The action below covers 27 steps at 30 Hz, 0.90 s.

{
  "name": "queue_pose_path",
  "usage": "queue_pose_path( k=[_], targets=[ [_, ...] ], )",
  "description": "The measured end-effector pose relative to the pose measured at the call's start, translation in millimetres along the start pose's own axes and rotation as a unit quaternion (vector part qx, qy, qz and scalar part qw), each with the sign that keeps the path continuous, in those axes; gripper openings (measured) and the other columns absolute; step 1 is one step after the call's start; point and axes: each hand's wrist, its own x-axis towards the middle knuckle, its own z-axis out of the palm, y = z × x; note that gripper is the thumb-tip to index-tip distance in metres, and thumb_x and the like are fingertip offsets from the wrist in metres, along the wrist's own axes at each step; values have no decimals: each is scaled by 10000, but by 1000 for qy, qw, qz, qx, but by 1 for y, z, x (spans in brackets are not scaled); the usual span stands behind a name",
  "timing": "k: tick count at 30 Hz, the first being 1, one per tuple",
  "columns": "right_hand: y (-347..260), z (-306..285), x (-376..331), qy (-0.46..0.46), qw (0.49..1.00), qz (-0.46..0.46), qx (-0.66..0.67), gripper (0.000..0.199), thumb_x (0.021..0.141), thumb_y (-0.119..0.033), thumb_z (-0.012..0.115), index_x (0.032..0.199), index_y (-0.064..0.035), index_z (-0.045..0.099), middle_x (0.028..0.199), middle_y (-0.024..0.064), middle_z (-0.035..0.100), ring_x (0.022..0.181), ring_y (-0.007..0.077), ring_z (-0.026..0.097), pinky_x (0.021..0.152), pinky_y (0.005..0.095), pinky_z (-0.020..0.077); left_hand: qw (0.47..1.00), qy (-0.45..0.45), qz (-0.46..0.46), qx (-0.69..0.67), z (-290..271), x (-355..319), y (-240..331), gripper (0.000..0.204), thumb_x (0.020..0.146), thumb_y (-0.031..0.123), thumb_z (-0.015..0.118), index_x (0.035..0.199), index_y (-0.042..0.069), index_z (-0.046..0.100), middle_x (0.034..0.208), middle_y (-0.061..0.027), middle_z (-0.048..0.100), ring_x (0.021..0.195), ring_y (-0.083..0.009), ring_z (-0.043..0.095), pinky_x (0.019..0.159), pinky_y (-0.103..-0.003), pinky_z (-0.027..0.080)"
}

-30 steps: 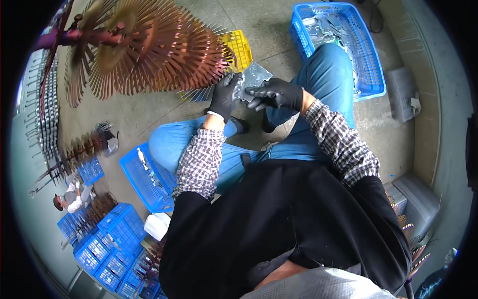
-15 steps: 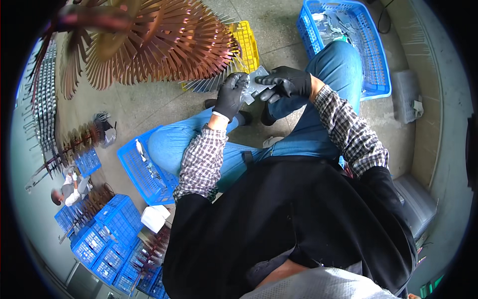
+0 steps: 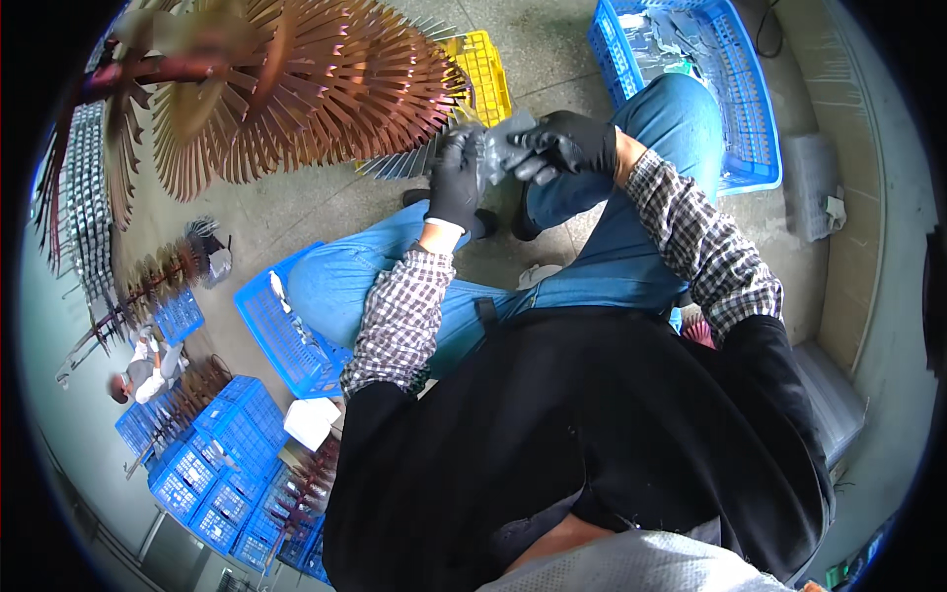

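Head view: grey plate [image 3: 506,148] held between left hand [image 3: 458,180], right hand [image 3: 574,144].

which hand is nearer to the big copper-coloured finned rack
Left. The left hand is close by the finned rack, at its lower right; the right hand is farther off to the right.

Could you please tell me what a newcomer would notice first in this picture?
Probably the large, reddish-brown, fan-shaped rack, spreading across the upper left. Next, just above the middle, the black-gloved left grip and right grip hold a thin greyish sheet. At the upper right, a blue crate with shiny flat pieces also stands out.
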Motion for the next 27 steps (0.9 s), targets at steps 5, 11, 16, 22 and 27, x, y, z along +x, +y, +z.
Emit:
queue_pose_path(
  k=[5, 11, 16, 22, 27],
  targets=[
    [-15, -31, 33, 110, 993, -9, -43, 272, 1015, -204, 642, 1119, 41, 696, 1044, 203, 755, 878, 231, 755, 726, 303, 620, 975, 46, 51, 209, -10, 9, 19, 239, 1004, 98, 571, 1206, 27, 675, 1233, -111, 689, 1053, -239, 645, 965, -341, 500],
    [1, -93, 118, 189, 918, -96, -337, 239, 1004, -199, 621, 1002, 29, 694, 953, 167, 758, 752, 219, 751, 653, 283, 589, 925, 55, 168, 336, -8, 8, 20, 244, 975, 126, 600, 1173, 12, 684, 1252, -157, 672, 1077, -349, 642, 967, -413, 505],
    [10, -101, 155, 170, 819, -101, -538, 278, 979, -236, 616, 952, 29, 699, 921, 163, 757, 692, 222, 735, 620, 320, 571, 871, 59, 190, 449, -3, 9, 20, 328, 975, 150, 591, 1269, 17, 655, 1353, -179, 628, 1157, -383, 609, 1023, -453, 475],
    [1, -59, 156, 221, 835, -32, -503, 401, 973, -333, 559, 1020, 31, 722, 983, 169, 768, 828, 339, 725, 745, 417, 558, 836, 57, 141, 527, -3, 10, 14, 432, 985, 186, 575, 1383, 20, 594, 1443, -205, 575, 1228, -413, 569, 1073, -491, 435],
    [3, -55, 152, 236, 833, -44, -499, 450, 984, -371, 522, 1038, 24, 731, 990, 175, 770, 874, 376, 722, 786, 442, 555, 819, 53, 141, 553, 1, 15, 13, 490, 979, 204, 556, 1437, 29, 548, 1429, -218, 576, 1183, -408, 588, 1026, -487, 461]
  ],
)
